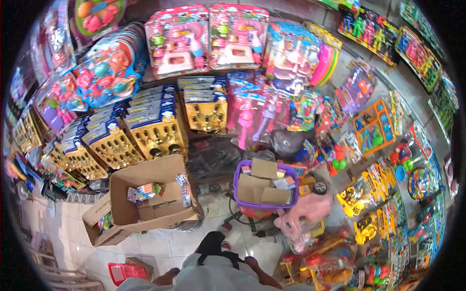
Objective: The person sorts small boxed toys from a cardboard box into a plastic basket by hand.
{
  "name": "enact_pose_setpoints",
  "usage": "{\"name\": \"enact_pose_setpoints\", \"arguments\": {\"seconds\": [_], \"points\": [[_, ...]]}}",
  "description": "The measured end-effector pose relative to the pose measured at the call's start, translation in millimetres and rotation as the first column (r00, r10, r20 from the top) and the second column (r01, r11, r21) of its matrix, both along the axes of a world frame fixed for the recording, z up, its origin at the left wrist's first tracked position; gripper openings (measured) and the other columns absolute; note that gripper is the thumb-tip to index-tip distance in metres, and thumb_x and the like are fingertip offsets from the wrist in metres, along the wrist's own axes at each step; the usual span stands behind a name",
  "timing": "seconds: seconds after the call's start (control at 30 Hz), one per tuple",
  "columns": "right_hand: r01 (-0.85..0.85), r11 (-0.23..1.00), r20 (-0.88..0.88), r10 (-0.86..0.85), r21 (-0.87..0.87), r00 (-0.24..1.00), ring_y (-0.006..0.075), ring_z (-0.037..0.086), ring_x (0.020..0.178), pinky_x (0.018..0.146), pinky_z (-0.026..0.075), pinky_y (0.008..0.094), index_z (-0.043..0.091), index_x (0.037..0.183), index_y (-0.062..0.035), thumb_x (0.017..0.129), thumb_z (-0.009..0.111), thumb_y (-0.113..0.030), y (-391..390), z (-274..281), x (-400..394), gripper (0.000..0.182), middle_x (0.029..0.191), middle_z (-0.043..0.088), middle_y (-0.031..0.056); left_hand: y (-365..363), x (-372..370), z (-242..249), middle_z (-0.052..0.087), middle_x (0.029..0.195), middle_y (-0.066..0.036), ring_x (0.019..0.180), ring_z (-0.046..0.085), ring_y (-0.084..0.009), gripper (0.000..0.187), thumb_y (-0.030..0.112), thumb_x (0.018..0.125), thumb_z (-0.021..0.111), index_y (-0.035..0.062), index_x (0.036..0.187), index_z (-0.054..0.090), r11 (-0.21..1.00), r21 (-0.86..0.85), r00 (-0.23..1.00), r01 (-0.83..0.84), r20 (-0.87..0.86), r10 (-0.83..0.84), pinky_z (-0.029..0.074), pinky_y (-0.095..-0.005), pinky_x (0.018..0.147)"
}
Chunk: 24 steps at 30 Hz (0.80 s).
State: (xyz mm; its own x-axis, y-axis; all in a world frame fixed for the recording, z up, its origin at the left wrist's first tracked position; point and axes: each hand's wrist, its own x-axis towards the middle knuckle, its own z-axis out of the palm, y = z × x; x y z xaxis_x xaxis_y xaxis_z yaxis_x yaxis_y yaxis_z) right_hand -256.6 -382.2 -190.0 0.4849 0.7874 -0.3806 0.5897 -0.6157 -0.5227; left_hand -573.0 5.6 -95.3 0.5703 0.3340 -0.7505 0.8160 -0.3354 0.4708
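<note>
My left hand hangs low beside my body at the bottom of the head view. My right hand is on the other side, close to my dark trousers. Both are small and foreshortened, so their fingers cannot be made out, and I see nothing held. Ahead on the left stands an open cardboard box with several small toy-cube packs inside. A purple basket to its right holds cardboard pieces and a few similar boxes. Nearest my left hand is a red plastic container.
Carded kitchen toy sets hang in rows ahead. Pink playset packs are above them. Yellow toy vehicles and other bagged toys line the right wall. A pink wrapped ride-on toy stands beside the basket on the tiled floor.
</note>
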Motion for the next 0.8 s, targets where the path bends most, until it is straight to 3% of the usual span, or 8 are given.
{"name": "enact_pose_setpoints", "arguments": {"seconds": [0.03,0.1,0.27,0.47,0.5,0.53,0.63,0.8], "points": [[0.385,0.923,-0.224,-0.374,0.005,0.900,0.0281,0.065,0.096,0.078,0.055,0.0408,0.070,0.095,-0.0196,0.081,0.061,-0.025,3,27,-13,0.017,0.105,0.067,0.0096,-6,-18,7,0.068,0.102,-0.011,0.093,0.066,-0.0239,0.028,0.024,0.088,0.056,0.0060,0.106,0.066,0.999,-0.025,0.998,-0.041,-0.050,0.040,0.052,-0.0356,0.080],[0.263,0.949,-0.224,-0.222,0.175,0.949,0.0294,0.065,0.092,0.077,0.055,0.0419,0.068,0.091,-0.0167,0.082,0.059,-0.023,-13,6,-27,0.015,0.101,0.067,0.0106,-15,-41,14,0.068,0.101,-0.011,0.093,0.066,-0.0242,0.028,0.024,0.088,0.056,0.0062,0.106,0.066,0.993,-0.057,0.991,-0.101,-0.091,0.096,0.052,-0.0359,0.080],[0.128,0.992,-0.271,-0.126,-0.008,0.954,0.0283,0.065,0.091,0.076,0.055,0.0403,0.068,0.093,-0.0129,0.083,0.060,-0.025,-3,15,-25,0.018,0.103,0.066,0.0106,-29,-81,23,0.068,0.101,-0.012,0.094,0.065,-0.0251,0.028,0.024,0.087,0.055,0.0065,0.106,0.066,0.971,-0.080,0.971,-0.224,-0.104,0.215,0.052,-0.0366,0.081],[-0.561,0.809,0.126,0.583,-0.172,0.803,0.0268,0.065,0.089,0.075,0.055,0.0384,0.067,0.095,-0.0083,0.085,0.060,-0.028,64,-21,20,0.023,0.106,0.066,0.0106,-27,-126,14,0.068,0.100,-0.012,0.095,0.065,-0.0261,0.028,0.025,0.087,0.055,0.0070,0.106,0.066,0.952,-0.086,0.956,-0.293,-0.050,0.289,0.052,-0.0375,0.081],[-0.546,0.813,0.075,0.569,-0.203,0.819,0.0266,0.065,0.089,0.074,0.054,0.0381,0.067,0.095,-0.0075,0.085,0.060,-0.029,86,-29,27,0.024,0.107,0.066,0.0106,-25,-131,10,0.068,0.100,-0.012,0.095,0.065,-0.0263,0.028,0.025,0.087,0.055,0.0070,0.106,0.066,0.951,-0.087,0.955,-0.298,-0.042,0.295,0.052,-0.0376,0.081],[-0.161,0.961,-0.332,0.080,-0.223,0.940,0.0240,0.064,0.082,0.070,0.056,0.0416,0.064,0.102,-0.0073,0.089,0.060,-0.033,109,-11,32,0.029,0.102,0.064,0.0105,-21,-137,6,0.068,0.100,-0.012,0.095,0.065,-0.0265,0.028,0.025,0.087,0.055,0.0071,0.106,0.066,0.950,-0.090,0.954,-0.300,-0.031,0.299,0.052,-0.0378,0.081],[0.079,0.830,-0.622,-0.474,-0.553,0.623,0.0320,0.062,0.093,0.071,0.057,0.0495,0.057,0.119,-0.0094,0.088,0.059,-0.045,191,44,24,0.048,0.114,0.058,0.0123,-7,-156,-2,0.069,0.099,-0.012,0.096,0.065,-0.0270,0.028,0.025,0.087,0.055,0.0073,0.106,0.066,0.950,-0.108,0.955,-0.294,-0.004,0.295,0.052,-0.0382,0.081],[-0.314,0.617,-0.570,-0.272,-0.722,0.776,0.0376,0.061,0.104,0.074,0.055,0.0555,0.056,0.126,-0.0094,0.083,0.059,-0.052,307,95,-34,0.060,0.113,0.063,0.0205,24,-179,-18,0.069,0.099,-0.012,0.096,0.065,-0.0279,0.029,0.025,0.087,0.054,0.0077,0.106,0.066,0.959,-0.126,0.967,-0.253,0.012,0.256,0.052,-0.0389,0.082]]}}
